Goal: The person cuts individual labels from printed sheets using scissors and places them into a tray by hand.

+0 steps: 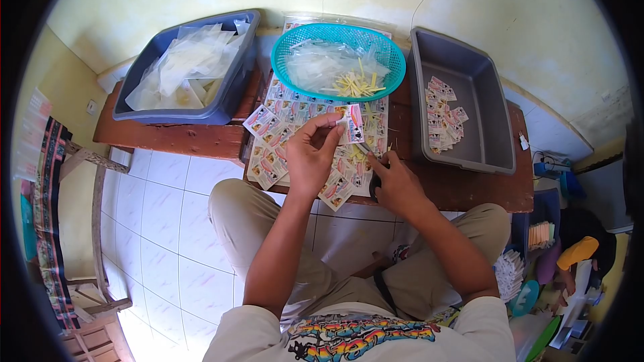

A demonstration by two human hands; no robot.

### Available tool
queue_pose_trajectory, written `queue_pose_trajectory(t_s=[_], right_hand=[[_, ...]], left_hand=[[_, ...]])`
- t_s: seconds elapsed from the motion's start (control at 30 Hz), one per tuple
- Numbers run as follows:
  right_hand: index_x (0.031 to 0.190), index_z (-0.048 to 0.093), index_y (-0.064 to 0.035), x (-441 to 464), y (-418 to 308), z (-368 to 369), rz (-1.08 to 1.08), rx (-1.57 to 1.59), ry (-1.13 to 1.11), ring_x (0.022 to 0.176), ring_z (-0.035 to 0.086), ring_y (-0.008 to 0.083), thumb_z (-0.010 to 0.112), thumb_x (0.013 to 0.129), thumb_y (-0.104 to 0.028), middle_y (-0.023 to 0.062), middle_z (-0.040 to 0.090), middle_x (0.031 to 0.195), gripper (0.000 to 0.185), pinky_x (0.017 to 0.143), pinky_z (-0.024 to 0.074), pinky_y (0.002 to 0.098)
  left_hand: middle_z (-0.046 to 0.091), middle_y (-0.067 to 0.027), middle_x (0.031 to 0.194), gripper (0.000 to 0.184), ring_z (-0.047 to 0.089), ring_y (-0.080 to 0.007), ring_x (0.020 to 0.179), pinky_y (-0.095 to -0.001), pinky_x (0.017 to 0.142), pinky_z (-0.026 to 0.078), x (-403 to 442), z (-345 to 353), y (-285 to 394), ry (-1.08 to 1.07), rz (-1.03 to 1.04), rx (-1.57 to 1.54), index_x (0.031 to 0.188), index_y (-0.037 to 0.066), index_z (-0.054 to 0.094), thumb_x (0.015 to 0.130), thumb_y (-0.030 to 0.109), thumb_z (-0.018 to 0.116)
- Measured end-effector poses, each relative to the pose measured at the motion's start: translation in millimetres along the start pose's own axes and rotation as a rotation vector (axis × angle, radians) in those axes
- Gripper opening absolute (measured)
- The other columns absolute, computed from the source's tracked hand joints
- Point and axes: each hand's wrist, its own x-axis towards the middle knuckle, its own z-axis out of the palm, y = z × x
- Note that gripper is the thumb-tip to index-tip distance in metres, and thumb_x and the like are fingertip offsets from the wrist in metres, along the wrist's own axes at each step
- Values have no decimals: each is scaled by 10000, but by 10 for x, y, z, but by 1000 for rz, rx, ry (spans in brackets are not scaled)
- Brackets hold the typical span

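Note:
My left hand (310, 155) pinches a small printed label (353, 125) between thumb and fingers, holding it up over the bench. Close to its lower edge is my right hand (400, 186), closed around scissors (374, 185) with dark handles. The blades point up toward the label; whether they touch it I cannot tell. Beneath both hands lie loose printed labels (270, 162) and larger printed sheets (376, 110), with a few yellowish paper strips among them.
Behind my hands stands a turquoise basket (278, 59) with clear plastic bags and yellow strips (360, 85). A grey tub (479, 97) at right contains cut labels (443, 117). Another tub (231, 97) at left holds plastic bags (184, 60). A person (582, 251) works at far right.

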Motion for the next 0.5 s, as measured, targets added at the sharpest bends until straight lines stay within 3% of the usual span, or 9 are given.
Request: queue_pose_trajectory(t_s=[0.5], right_hand=[[1500, 546, -63, -44, 65, -79, -94, -10, 59, 1155, 646, 372, 712, 896, -103, 172, 592, 1253, 627, 913, 587, 508]], left_hand=[[773, -81, 1021, 224, 705, -92, 906, -255, 808, 563, -12, -14, -78, -64, 8, 70, 1204, -1, 756, 983, -12, 726]])
